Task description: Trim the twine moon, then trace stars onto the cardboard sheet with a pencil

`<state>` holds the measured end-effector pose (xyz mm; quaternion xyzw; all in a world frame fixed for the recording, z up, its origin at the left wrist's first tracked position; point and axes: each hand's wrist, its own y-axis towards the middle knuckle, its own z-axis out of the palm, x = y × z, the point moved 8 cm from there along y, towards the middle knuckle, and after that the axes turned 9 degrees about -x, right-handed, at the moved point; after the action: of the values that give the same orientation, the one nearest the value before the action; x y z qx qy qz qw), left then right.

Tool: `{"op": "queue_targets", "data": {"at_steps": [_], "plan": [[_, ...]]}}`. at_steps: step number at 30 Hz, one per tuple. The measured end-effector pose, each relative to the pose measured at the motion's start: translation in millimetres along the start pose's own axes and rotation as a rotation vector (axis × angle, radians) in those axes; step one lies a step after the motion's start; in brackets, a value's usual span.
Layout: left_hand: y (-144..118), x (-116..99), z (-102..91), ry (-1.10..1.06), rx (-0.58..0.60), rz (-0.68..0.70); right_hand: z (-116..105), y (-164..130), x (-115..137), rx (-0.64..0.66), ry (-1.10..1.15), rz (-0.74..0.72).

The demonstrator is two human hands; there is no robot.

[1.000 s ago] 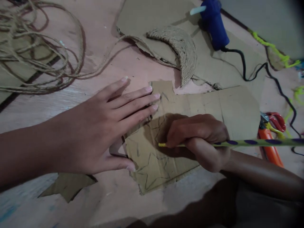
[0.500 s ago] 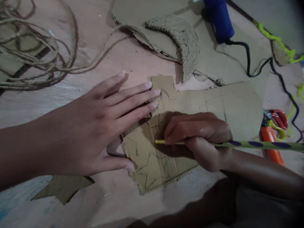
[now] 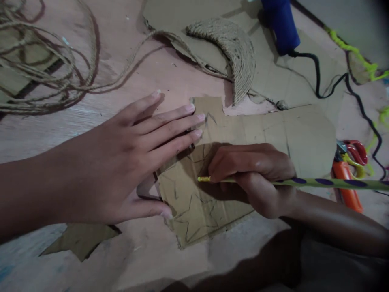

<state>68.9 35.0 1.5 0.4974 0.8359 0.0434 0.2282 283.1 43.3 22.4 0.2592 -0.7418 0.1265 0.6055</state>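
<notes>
Two hands work one cardboard sheet [image 3: 258, 129] lying near the floor's [image 3: 182, 259] close edge: the left hand [image 3: 121, 162] lies flat, fingers spread, pinning its left edge, while the right hand [image 3: 255, 174] is closed around a spotted pencil [image 3: 322, 183]. Bare floor opens leftward toward the twine [image 3: 45, 69]; scissors [image 3: 349, 174] crowd the sheet's right edge, and the pencil tip is hard to make out.

Loose jute twine [image 3: 45, 69] lies tangled at my far left on the surface [image 3: 152, 81]. Ahead of me sits a twine-wrapped crescent [image 3: 234, 52] on a cardboard sheet [image 3: 182, 16], with a blue glue gun [image 3: 281, 24] and its black cord [image 3: 334, 87] beside it. Orange-handled scissors [image 3: 348, 174] lie to my right. A cardboard offcut [image 3: 80, 239] lies near me.
</notes>
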Motion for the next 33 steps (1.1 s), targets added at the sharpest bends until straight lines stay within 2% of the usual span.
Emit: {"op": "queue_targets", "data": {"at_steps": [3,7,12,17,22,26,30,33], "plan": [[0.2,-0.5,0.1,0.011,-0.014,0.006,3.8,0.0,0.8,0.048,0.043,-0.004],[0.1,0.1,1.6,-0.015,-0.009,-0.011,-1.2,1.6,1.8,-0.018,0.003,-0.011],[-0.2,1.5,2.4,0.003,0.008,-0.020,3.5,0.4,2.9,0.047,0.040,-0.033],[-1.0,2.0,2.4,0.020,-0.012,0.000,-1.9,0.9,1.1,-0.064,0.030,-0.013],[-0.7,0.1,3.3,0.013,0.000,0.001,3.9,1.0,2.0,0.031,0.017,-0.006],[0.3,1.3,1.5,-0.036,-0.016,-0.023,-2.7,2.8,2.3,-0.049,0.009,-0.006],[0.0,3.0,2.5,-0.017,-0.005,-0.028,5.3,2.0,1.0,0.043,0.000,-0.007],[-0.1,3.2,2.3,-0.033,-0.004,-0.036,-0.3,2.5,2.1,-0.048,0.032,-0.032]]}}
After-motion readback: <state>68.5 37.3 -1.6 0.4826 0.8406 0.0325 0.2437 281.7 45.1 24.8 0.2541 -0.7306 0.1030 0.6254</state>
